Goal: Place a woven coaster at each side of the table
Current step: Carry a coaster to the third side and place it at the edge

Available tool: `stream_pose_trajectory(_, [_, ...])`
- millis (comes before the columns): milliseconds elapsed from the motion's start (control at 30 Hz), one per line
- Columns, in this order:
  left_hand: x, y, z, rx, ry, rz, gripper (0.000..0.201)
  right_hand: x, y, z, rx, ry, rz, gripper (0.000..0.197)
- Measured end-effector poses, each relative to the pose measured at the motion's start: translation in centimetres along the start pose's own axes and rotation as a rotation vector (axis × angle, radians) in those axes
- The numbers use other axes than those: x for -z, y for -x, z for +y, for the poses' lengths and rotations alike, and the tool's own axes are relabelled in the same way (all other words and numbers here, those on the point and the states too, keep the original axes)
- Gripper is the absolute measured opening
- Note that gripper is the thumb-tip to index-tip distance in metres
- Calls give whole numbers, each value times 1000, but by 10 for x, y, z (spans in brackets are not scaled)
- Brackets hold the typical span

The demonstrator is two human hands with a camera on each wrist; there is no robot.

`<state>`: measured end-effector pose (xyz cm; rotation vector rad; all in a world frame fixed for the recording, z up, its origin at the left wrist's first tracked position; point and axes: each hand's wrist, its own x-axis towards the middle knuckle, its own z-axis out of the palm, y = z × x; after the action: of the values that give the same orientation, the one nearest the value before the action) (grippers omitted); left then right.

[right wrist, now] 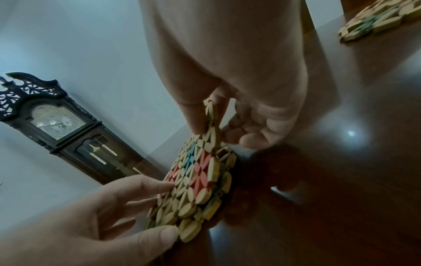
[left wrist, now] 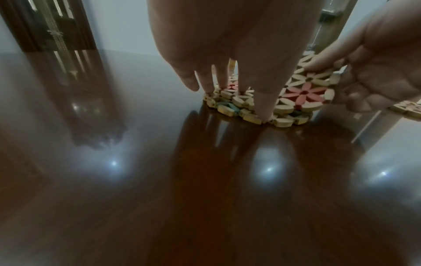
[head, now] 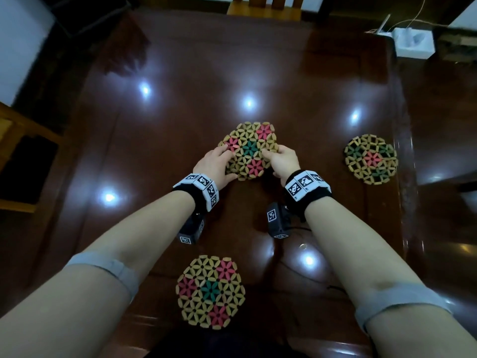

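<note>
Head view, middle of the dark glossy counter (head: 180,112): two woven coasters stacked, with the top coaster (head: 249,151) between both hands. Left hand (head: 218,162) laid flat on its left part, fingers straight and spread over the beads, thumb at the near rim, curled round nothing. Right hand (head: 282,161) closed on the right rim, pinching the top coaster between thumb and bent fingers. Right wrist view: right side of the top coaster raised and tilted clear of the lower coaster (right wrist: 226,180), left side down under the left fingertips. Left wrist view: same tilt, teal beads of the lower coaster flat on the counter beneath the pale and pink beads of the upper one. Head view again: a third coaster (head: 211,288) flat at the near edge of the counter, between the forearms, touched by neither. A fourth coaster (head: 371,159) flat close to the right edge, well apart from the hands. Black straps with white marker blocks on both wrists, grey bands higher up on both forearms. Beyond the far edge, part of a wooden chair (head: 265,6); off the far right corner, a white box (head: 414,42). Right wrist view, against the pale wall: a dark longcase clock (right wrist: 56,122).
</note>
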<state>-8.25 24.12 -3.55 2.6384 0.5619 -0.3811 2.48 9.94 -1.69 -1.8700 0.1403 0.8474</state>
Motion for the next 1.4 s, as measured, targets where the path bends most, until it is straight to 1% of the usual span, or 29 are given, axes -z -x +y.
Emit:
stream_pose_trajectory(33, [0,0,-1,-7,11,1,62,1,3,0,0,-22,14,3])
stream_pose_trajectory(100, [1,4,-4,-20,50,33,63,3,9,0,-8,-117,37,8])
stream_pose_trajectory(167, [2,10,-6,-16,106,78,62,4,18,0,-4,-213,41,8])
stream_pose_trajectory(300, [13,22,-11,68,297,106,54,2,41,-1,13,-328,78,8])
stream_pose_trajectory(400, [21,33,-21,126,468,86,61,-8,66,2,20,-384,79,7])
stream_pose_trajectory(467, [26,42,-30,152,585,49,63,-20,84,5,28,-393,58,6])
stream_pose_trajectory(533, [32,49,-42,142,685,18,58,-36,104,8,45,-388,42,6])
stream_pose_trajectory(600, [35,60,-57,93,735,2,47,-53,124,12,62,-375,55,6])
stream_pose_trajectory(700, [41,86,-88,56,733,32,41,-84,148,20,57,-363,96,8])
stream_pose_trajectory(767, [46,104,-112,61,717,71,42,-107,163,24,29,-364,113,9])
stream_pose_trajectory(833, [53,123,-135,69,720,73,43,-132,177,26,-7,-330,119,9])
stream_pose_trajectory(933, [56,148,-166,77,697,59,39,-167,197,31,-55,-271,98,7])
stream_pose_trajectory(1033, [53,165,-189,107,699,80,32,-191,208,34,-91,-186,67,10])
stream_pose_trajectory(1067, [52,169,-195,124,705,88,31,-198,210,35,-94,-141,64,10])
stream_pose_trajectory(1167, [50,178,-212,166,717,103,33,-218,209,38,-76,-32,32,24])
stream_pose_trajectory(1200, [50,181,-217,181,720,107,35,-225,209,38,-65,-5,17,26])
stream_pose_trajectory(1300, [54,189,-234,226,729,112,38,-244,210,37,-35,35,-10,20])
stream_pose_trajectory(1400, [59,197,-259,275,736,129,38,-268,212,38,-16,69,-37,21])
